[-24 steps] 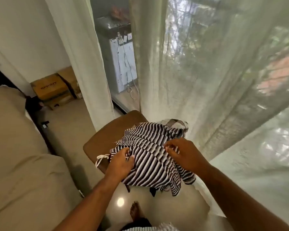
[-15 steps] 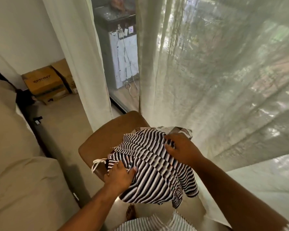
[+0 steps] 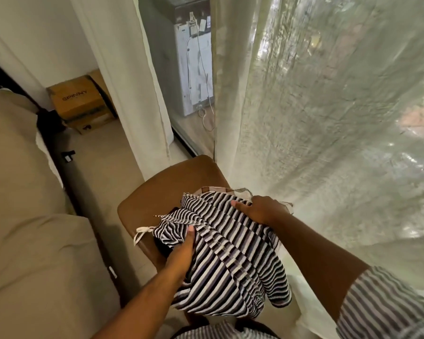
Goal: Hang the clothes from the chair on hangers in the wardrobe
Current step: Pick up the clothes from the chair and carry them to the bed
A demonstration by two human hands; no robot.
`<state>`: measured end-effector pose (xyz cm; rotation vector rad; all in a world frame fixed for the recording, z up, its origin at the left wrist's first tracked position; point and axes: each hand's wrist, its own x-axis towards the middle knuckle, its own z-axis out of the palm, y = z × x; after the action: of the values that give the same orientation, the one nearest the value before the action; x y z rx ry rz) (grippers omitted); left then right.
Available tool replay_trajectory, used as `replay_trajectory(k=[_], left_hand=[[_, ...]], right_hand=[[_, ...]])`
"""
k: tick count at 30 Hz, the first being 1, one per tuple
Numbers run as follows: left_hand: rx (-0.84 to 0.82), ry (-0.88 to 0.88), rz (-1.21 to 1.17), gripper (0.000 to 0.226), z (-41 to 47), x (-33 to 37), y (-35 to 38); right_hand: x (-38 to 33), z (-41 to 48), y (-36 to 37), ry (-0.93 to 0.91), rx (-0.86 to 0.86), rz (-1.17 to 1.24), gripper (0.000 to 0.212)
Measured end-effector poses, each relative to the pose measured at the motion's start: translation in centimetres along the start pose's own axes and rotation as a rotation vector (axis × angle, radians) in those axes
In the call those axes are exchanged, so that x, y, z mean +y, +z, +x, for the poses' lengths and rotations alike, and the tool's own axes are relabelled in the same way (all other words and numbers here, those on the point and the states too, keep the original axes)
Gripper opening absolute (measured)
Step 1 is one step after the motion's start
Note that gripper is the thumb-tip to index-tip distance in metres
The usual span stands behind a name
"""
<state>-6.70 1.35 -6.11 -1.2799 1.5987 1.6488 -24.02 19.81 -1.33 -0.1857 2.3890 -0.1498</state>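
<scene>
Head view, looking down at 6 o'clock. Striped top [image 3: 230, 265] lies bunched on the 4 o'clock part of the chair [image 3: 162, 189] seat, its lower half hanging off the near edge toward the person. A 2nd, pale garment [image 3: 213, 189] shows under it at 12 o'clock, and a white drawstring [image 3: 142, 232] trails out at 9 o'clock.

Left hand [image 3: 181, 250]: enters from 7 o'clock, thumb laid on a fold at the top's 9 o'clock side, fingers tucked beneath that fold, so the cloth is pinched between them. Right hand [image 3: 262, 211]: palm down on the top's 1 o'clock corner, thumb straight, fingers bent over the far side with tips hidden; whether they clasp cloth cannot be told.

Handling, as judged: the top is a light, soft knit with no stiffness; it will sag and stretch from any single hold and may drag the garment beneath along with it. A hold with 2 hands at the shoulders or neckline, rather than mid-body folds, should let it fall open ready for a hanger. Fragility is low; slip is low, since ribbed knit catches on skin.

Curtain [image 3: 328, 143] hangs at 3 o'clock, just beside the chair; bed [image 3: 34, 241] lies at 9 o'clock. Neither wardrobe nor hangers are in view
</scene>
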Motion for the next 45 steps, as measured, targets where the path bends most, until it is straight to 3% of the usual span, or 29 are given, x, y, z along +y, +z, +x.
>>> replay_trajectory(k=[2, 4, 7, 10, 13, 17, 19, 22, 25, 30, 37, 42, 45], left_hand=[[-0.042, -0.011, -0.245, 0.090, -1.0, 1.5, 0.8], [-0.101, -0.020, -0.394, 0.071, -1.0, 2.7, 1.5], [-0.168, -0.063, -0.491, 0.068, -0.8, 4.0, 1.8], [-0.210, -0.129, -0.559, 0.063, -0.7, 4.1, 1.9], [-0.295, -0.155, -0.646, 0.062, -0.6, 3.8, 2.5], [-0.332, -0.116, -0.655, 0.060, -1.1, 3.4, 3.2], [-0.331, -0.099, -0.611, 0.056, -1.5, 3.5, 3.5], [-0.357, -0.111, -0.559, 0.060, -1.7, 3.7, 3.5], [-0.371, -0.079, -0.517, 0.070, -1.4, 4.0, 3.1], [-0.361, -0.022, -0.562, 0.064, -2.1, 3.8, 3.6], [-0.392, 0.007, -0.614, 0.068, -5.0, 3.4, 4.7], [-0.386, 0.047, -0.730, 0.058, -8.0, 3.4, 6.2], [-0.337, 0.137, -0.834, 0.051, -10.6, 4.2, 6.5]], right_hand=[[-0.1, 0.2, -0.1, -0.024, -0.008, 0.039, 0.092], [-0.1, 0.6, -0.3, -0.043, -0.033, 0.087, 0.095], [-0.1, 0.9, -1.1, -0.059, -0.068, 0.144, 0.099], [-0.7, 1.0, -1.7, -0.114, -0.131, 0.254, 0.090], [-1.0, 1.4, -1.7, -0.129, -0.173, 0.337, 0.103], [-0.1, 0.4, -2.6, -0.147, -0.233, 0.605, 0.056], [0.4, 0.1, -2.8, -0.190, -0.256, 0.699, 0.043], [0.7, 0.0, -1.9, -0.161, -0.264, 0.649, 0.064], [0.9, 0.0, -0.6, -0.133, -0.185, 0.181, 0.101], [1.1, 0.9, -0.7, -0.173, -0.227, 0.190, 0.114], [1.8, -0.6, -2.4, -0.224, -0.297, 0.606, 0.091], [3.7, -2.4, -4.3, -0.191, -0.376, 0.955, 0.084], [5.7, -2.8, -5.5, -0.215, -0.497, 1.206, 0.090]])
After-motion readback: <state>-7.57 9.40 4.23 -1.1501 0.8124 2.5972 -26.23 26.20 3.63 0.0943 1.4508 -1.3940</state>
